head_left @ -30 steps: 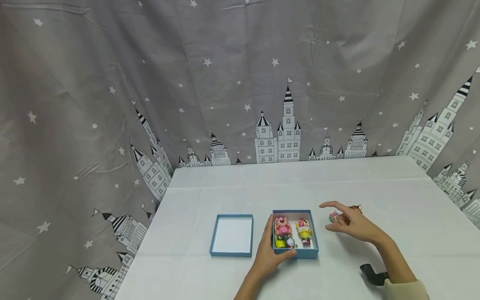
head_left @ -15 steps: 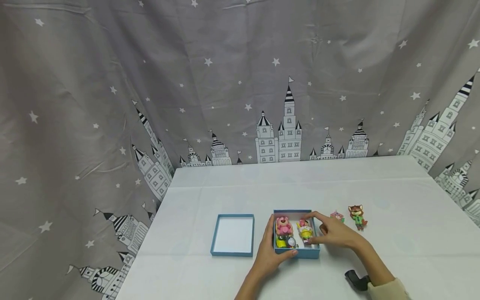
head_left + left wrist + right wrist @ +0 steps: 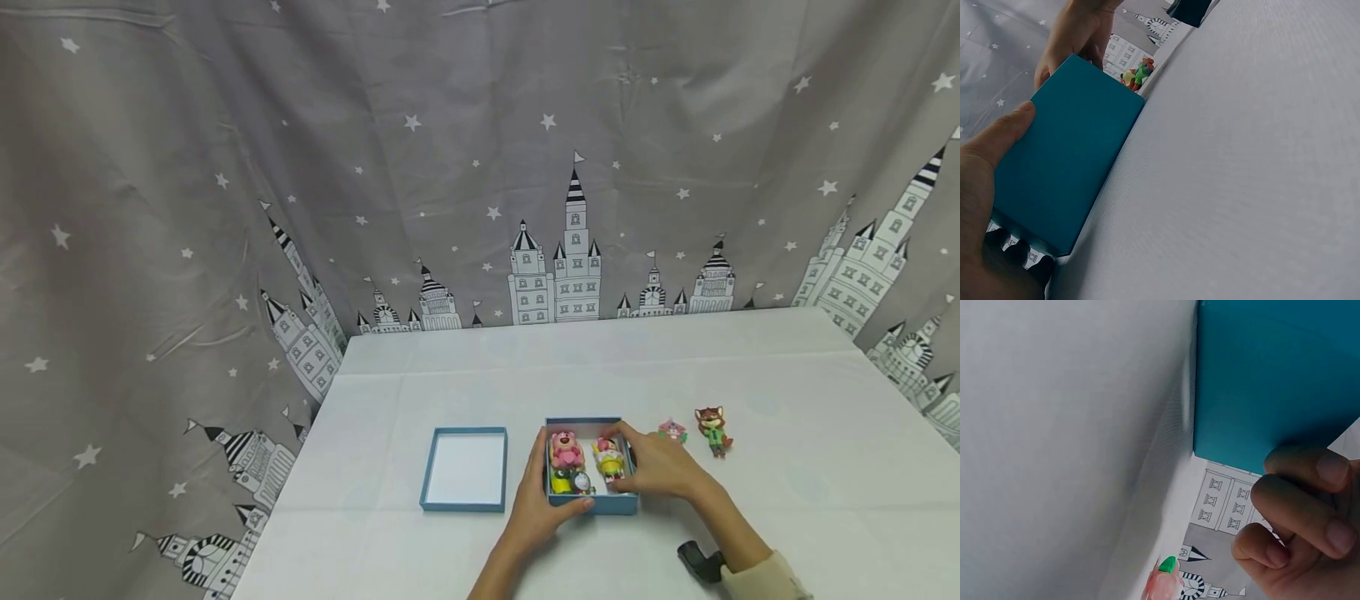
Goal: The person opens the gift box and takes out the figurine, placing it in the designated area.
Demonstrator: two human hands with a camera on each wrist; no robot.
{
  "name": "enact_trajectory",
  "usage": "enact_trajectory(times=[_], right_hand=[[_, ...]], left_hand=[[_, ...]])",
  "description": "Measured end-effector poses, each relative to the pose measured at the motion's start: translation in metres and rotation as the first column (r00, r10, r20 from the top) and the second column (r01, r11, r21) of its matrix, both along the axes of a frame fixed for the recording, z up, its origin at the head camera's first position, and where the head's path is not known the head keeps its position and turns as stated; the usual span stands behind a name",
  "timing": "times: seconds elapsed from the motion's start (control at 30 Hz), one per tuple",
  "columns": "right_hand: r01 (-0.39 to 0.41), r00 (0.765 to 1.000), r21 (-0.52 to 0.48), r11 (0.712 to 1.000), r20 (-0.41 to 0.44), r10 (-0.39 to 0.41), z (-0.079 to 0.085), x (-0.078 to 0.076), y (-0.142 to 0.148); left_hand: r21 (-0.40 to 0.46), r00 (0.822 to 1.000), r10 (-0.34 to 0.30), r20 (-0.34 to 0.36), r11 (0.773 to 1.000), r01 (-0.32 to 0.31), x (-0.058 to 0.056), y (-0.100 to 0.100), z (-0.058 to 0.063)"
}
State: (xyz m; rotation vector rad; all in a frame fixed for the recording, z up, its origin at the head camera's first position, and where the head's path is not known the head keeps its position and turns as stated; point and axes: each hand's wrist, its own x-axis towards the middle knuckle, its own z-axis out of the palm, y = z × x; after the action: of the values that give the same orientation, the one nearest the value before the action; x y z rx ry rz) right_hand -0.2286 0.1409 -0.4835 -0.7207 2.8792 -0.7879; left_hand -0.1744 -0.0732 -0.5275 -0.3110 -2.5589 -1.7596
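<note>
A shallow blue box (image 3: 592, 503) stands on the white table. My left hand (image 3: 537, 515) grips its left side and near wall, the thumb lying along the front. Inside lie a pink bear figurine (image 3: 566, 451), a small green-and-yellow figurine (image 3: 561, 481) beside a round grey-white piece (image 3: 581, 482), and a yellow figurine with a pink head (image 3: 609, 460). Reaching over the right wall, my right hand (image 3: 660, 464) pinches the yellow figurine at its ends between thumb and forefinger. Its other fingers (image 3: 1300, 512) curl outside the box in the right wrist view.
Left of the box lies a matching blue lid (image 3: 465, 506), white inside up. A pink figurine (image 3: 672, 431) and a fox figurine (image 3: 713, 431) in green lie to the right. A grey castle-print curtain (image 3: 450, 125) hangs behind the table.
My right hand has moved left from beside the pink figurine into the box and taken the yellow figurine between thumb and forefinger. The left hand keeps its grip on the box.
</note>
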Motion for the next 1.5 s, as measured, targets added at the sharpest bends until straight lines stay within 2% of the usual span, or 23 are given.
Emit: enact_trajectory(times=[0.23,0.67,1.1,1.5], right_hand=[[0.030,0.999,0.037,0.999,-0.016,-0.029,0.0004,0.0012,-0.0036],[0.018,0.999,0.002,1.000,0.035,-0.018,-0.0031,-0.0014,-0.0060],[0.058,0.998,0.011,0.998,0.007,-0.058,-0.0010,-0.0010,-0.0066],[0.061,0.998,0.008,0.998,0.001,-0.061,0.0000,-0.0010,-0.0060]], left_hand=[[0.004,1.000,0.001,-0.009,1.000,-0.001,0.0003,-0.0009,0.0002],[0.015,1.000,0.004,0.001,1.000,-0.004,0.0009,-0.0016,-0.0004],[0.019,1.000,0.010,0.008,1.000,-0.010,0.0004,-0.0003,0.0009],[0.011,1.000,0.005,-0.008,1.000,-0.004,-0.0004,0.0004,-0.0001]])
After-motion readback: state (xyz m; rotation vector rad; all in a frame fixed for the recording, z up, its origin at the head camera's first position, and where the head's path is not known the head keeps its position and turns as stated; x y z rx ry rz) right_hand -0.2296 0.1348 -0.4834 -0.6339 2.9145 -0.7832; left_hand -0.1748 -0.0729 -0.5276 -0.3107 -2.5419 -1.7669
